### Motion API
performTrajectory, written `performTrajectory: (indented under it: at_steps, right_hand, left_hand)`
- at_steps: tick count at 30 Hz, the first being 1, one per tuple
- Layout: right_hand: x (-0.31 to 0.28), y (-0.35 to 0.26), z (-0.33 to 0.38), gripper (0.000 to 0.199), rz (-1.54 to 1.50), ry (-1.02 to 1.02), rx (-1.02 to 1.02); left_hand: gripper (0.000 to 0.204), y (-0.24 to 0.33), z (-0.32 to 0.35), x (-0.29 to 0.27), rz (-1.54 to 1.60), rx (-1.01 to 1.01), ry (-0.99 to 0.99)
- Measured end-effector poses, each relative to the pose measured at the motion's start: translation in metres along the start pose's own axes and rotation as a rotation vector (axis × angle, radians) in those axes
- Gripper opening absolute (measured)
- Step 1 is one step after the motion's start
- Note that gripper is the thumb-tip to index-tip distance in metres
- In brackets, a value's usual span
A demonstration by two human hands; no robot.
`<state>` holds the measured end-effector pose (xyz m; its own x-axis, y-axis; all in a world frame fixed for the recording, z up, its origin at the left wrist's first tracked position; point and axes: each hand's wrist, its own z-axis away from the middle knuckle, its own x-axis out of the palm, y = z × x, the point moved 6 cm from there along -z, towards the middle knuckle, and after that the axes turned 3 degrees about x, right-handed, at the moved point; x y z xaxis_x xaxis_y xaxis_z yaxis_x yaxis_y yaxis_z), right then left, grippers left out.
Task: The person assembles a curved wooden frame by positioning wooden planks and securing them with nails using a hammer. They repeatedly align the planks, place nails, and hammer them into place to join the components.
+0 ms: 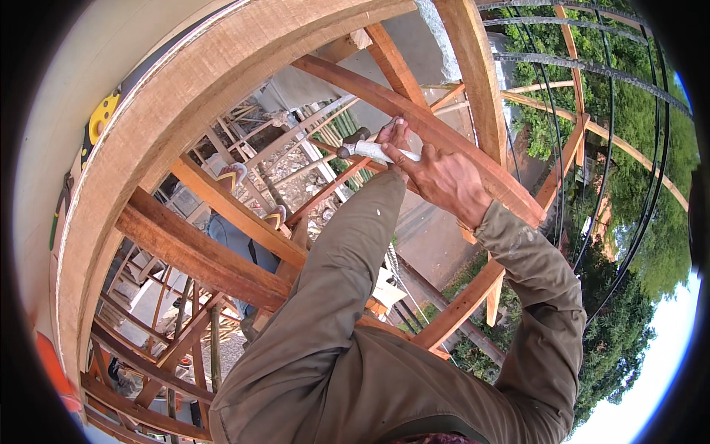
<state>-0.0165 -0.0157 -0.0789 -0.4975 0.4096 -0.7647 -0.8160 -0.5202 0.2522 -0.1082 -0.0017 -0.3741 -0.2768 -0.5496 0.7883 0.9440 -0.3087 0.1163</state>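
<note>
My right hand [450,180] is closed round the white handle of a hammer [373,152], its index finger and thumb laid along it. The dark metal hammer head points left, just beside my left hand [397,135]. My left hand is partly hidden behind the hammer and my right fingers. Its fingertips are drawn together against a reddish wooden beam [355,87]; anything held between them is too small to make out. The beam slants from upper left to lower right, past both hands.
A thick curved-looking timber [140,126] bounds the left side. Beyond it lie a yellow-handled saw [103,116] and green-handled pliers [59,211]. Two feet in flip-flops [232,176] show among the beams. Rubble and bamboo poles [347,127] lie far below. Black cables [606,155] hang at the right.
</note>
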Motion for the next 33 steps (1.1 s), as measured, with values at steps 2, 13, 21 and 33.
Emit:
performTrajectory:
  at_steps: [2, 13, 21, 33]
  right_hand:
    - [0.002, 0.005, -0.003, 0.073, 0.031, -0.034, 0.050]
    - [0.004, 0.000, -0.002, 0.076, 0.047, -0.018, 0.039]
    - [0.003, -0.001, 0.004, 0.075, -0.007, -0.055, -0.020]
    - [0.000, 0.007, 0.005, 0.071, 0.052, -0.080, 0.099]
  left_hand:
    - [0.038, -0.002, 0.001, -0.003, 0.006, 0.003, 0.014]
    - [0.033, 0.002, 0.010, 0.003, 0.038, 0.017, 0.101]
    - [0.032, 0.022, 0.019, 0.014, -0.181, -0.027, 0.175]
    - [0.039, 0.007, 0.002, 0.000, -0.117, -0.002, 0.139]
